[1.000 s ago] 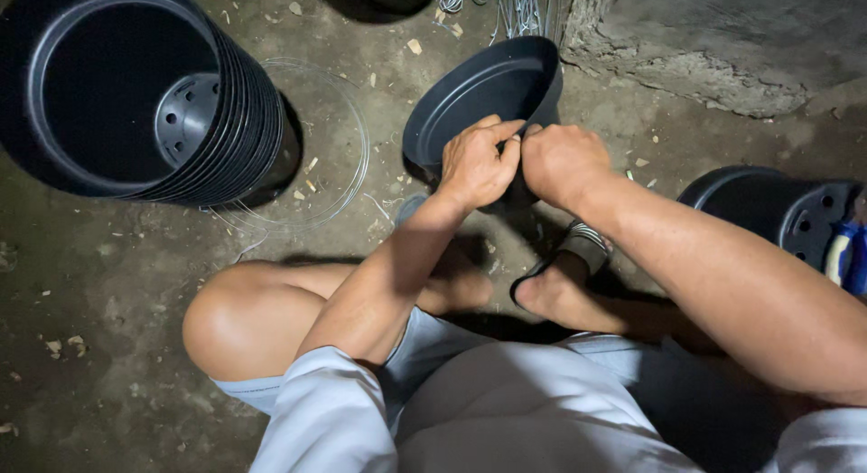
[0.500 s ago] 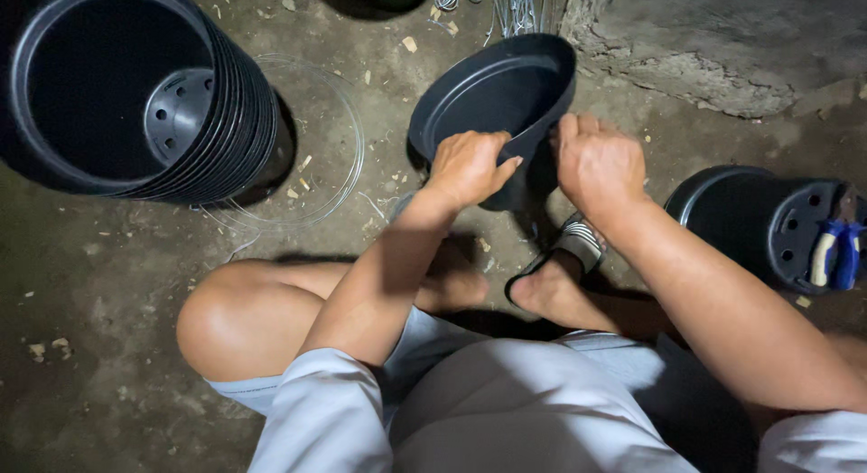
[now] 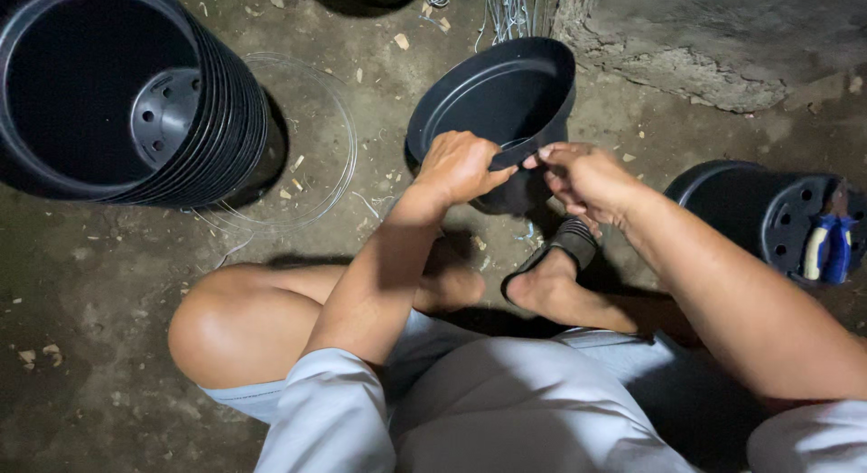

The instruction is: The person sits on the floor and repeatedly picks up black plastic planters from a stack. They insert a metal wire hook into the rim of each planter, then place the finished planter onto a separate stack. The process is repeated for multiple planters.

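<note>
Left hand: the left hand (image 3: 459,166) is closed over the near rim of a round black plastic plant pot (image 3: 497,103), fingers curled over the lip.
Right hand: the right hand (image 3: 585,177) sits just beside it at the same rim, its fingertips (image 3: 545,154) pinched narrow; whether they nip the lip itself or something thin on it I cannot tell.
Pot in hand: tilted, mouth turned up toward the camera, its base down on the dusty concrete floor (image 3: 81,283), just in front of the person's sandalled foot (image 3: 553,279).
Just changed: half a second ago the right hand lay flatter and farther right on the rim; it has now drawn in to meet the left, so both work one spot of the lip.
Near the hands: thin clear wire hoops (image 3: 307,157) lie on the floor to the left, touching a sideways stack of nested black pots (image 3: 135,93).
Right edge: another black pot lying on its side (image 3: 768,215), holed base showing, with a blue-handled tool (image 3: 831,247) against it.
Far edge: a rough stone block (image 3: 713,39) close behind the held pot; a bundle of wire (image 3: 515,8) beside it.
Open room: bare floor between hoops and knee (image 3: 212,333); tight behind and to the right.
</note>
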